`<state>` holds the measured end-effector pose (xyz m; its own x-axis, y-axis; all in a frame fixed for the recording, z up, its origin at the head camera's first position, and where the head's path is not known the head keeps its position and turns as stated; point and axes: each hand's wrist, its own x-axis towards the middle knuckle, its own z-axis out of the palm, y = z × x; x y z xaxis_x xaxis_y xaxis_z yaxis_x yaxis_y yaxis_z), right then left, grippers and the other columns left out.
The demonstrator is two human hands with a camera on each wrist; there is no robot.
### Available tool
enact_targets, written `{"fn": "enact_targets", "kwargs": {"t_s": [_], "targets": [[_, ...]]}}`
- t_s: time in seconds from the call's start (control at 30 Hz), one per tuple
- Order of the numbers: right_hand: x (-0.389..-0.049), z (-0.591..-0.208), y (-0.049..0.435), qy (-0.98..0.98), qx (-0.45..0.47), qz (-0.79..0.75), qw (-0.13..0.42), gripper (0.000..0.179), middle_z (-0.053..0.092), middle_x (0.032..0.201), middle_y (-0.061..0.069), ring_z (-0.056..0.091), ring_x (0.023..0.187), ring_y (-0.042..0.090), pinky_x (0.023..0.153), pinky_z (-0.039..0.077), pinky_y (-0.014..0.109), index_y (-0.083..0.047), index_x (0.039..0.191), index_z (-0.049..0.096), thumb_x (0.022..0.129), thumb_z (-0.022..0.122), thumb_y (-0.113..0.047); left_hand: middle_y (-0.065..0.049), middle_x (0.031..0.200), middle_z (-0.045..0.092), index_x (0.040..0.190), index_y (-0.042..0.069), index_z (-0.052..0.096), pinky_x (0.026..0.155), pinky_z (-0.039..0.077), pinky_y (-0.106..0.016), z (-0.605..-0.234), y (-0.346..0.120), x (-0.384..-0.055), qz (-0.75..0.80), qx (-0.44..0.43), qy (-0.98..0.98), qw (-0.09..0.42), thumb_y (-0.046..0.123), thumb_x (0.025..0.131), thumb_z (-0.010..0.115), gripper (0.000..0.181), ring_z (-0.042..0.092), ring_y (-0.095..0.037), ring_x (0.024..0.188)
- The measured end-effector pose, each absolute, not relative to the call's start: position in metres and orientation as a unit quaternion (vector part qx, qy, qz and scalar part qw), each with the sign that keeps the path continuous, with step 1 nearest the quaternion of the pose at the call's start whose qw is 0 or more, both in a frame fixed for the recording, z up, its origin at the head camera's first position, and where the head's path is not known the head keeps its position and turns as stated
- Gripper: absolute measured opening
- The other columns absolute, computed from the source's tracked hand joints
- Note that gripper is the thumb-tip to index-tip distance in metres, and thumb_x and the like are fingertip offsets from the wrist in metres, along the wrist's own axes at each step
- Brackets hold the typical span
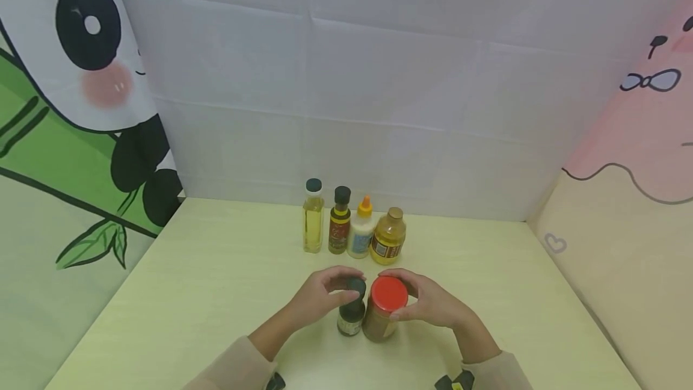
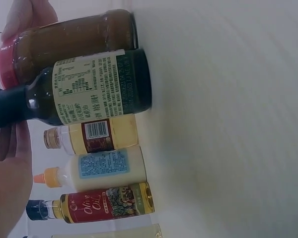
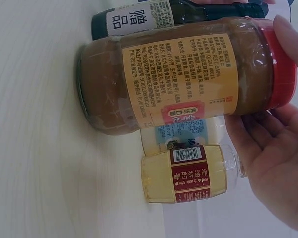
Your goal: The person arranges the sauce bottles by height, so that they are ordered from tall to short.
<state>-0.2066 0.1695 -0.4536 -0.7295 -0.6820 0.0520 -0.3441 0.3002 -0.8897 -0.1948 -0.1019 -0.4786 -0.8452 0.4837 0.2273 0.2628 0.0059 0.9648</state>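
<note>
My left hand (image 1: 325, 297) grips a small dark glass bottle (image 1: 351, 319) around its dark green cap, thumb in front and fingers behind. In the left wrist view this bottle (image 2: 89, 91) carries a pale label with fine print. Close on its right stands a red-lidded jar of brown sesame paste (image 1: 379, 325). My right hand (image 1: 433, 301) holds that jar near the lid, thumb at the front and fingers round the back. The right wrist view shows the jar (image 3: 104, 84) with its yellow label, the dark bottle (image 3: 193, 12) partly behind it. Both stand upright on the table.
Behind them is a row: a clear bottle of yellow oil (image 1: 312, 224), an olive oil bottle (image 1: 339, 230), a white squeeze bottle (image 1: 360, 238) with an orange tip, and a rounded oil bottle (image 1: 388, 239). The pale table (image 1: 216, 269) meets a white cloth wall (image 1: 379, 77).
</note>
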Motion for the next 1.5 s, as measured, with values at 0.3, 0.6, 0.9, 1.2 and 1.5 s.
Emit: {"fn": "enact_targets", "kwargs": {"t_s": [0.3, 0.6, 0.9, 1.2, 1.5], "targets": [[-0.206, -0.453, 0.169, 0.786, -0.322, -0.498, 0.174, 0.063, 0.059, 0.125, 0.005, 0.053, 0.117, 0.026, 0.1, 0.04, 0.047, -0.001, 0.138, 0.048, 0.083, 0.077, -0.013, -0.009, 0.121, 0.063, 0.125, 0.004, 0.062, 0.085, 0.052, -0.03, -0.484, -0.101, -0.193, 0.648, 0.253, 0.714, 0.077, 0.016, 0.092, 0.069, 0.035, 0.061, -0.024, 0.108], [-0.207, -0.455, 0.169, 0.795, -0.314, -0.491, 0.167, 0.063, 0.06, 0.124, 0.003, 0.053, 0.117, 0.024, 0.1, 0.04, 0.046, -0.005, 0.137, 0.05, 0.082, 0.079, -0.014, -0.007, 0.117, 0.065, 0.124, 0.001, 0.062, 0.089, 0.052, -0.038, -0.485, -0.1, -0.193, 0.637, 0.255, 0.724, 0.064, 0.016, 0.089, 0.073, 0.039, 0.063, -0.021, 0.104], [-0.208, -0.456, 0.169, 0.794, -0.316, -0.49, 0.169, 0.063, 0.06, 0.125, 0.004, 0.053, 0.117, 0.025, 0.1, 0.041, 0.043, -0.005, 0.137, 0.05, 0.083, 0.079, -0.014, -0.005, 0.11, 0.067, 0.118, 0.005, 0.066, 0.088, 0.051, -0.042, -0.487, -0.099, -0.199, 0.635, 0.25, 0.729, 0.053, 0.014, 0.086, 0.076, 0.034, 0.064, -0.021, 0.099], [-0.209, -0.458, 0.169, 0.795, -0.317, -0.489, 0.168, 0.064, 0.06, 0.125, 0.004, 0.053, 0.117, 0.025, 0.1, 0.041, 0.042, -0.003, 0.137, 0.049, 0.082, 0.079, -0.014, -0.005, 0.111, 0.067, 0.12, 0.004, 0.066, 0.084, 0.053, -0.031, -0.489, -0.099, -0.203, 0.635, 0.244, 0.731, 0.059, 0.015, 0.087, 0.075, 0.036, 0.064, -0.021, 0.1], [-0.21, -0.457, 0.168, 0.795, -0.317, -0.488, 0.169, 0.064, 0.06, 0.125, 0.004, 0.053, 0.118, 0.025, 0.1, 0.04, 0.047, -0.002, 0.138, 0.049, 0.082, 0.079, -0.013, -0.004, 0.11, 0.068, 0.119, 0.005, 0.066, 0.087, 0.052, -0.03, -0.484, -0.099, -0.207, 0.633, 0.249, 0.731, 0.045, 0.015, 0.088, 0.074, 0.034, 0.064, -0.021, 0.1]]}}
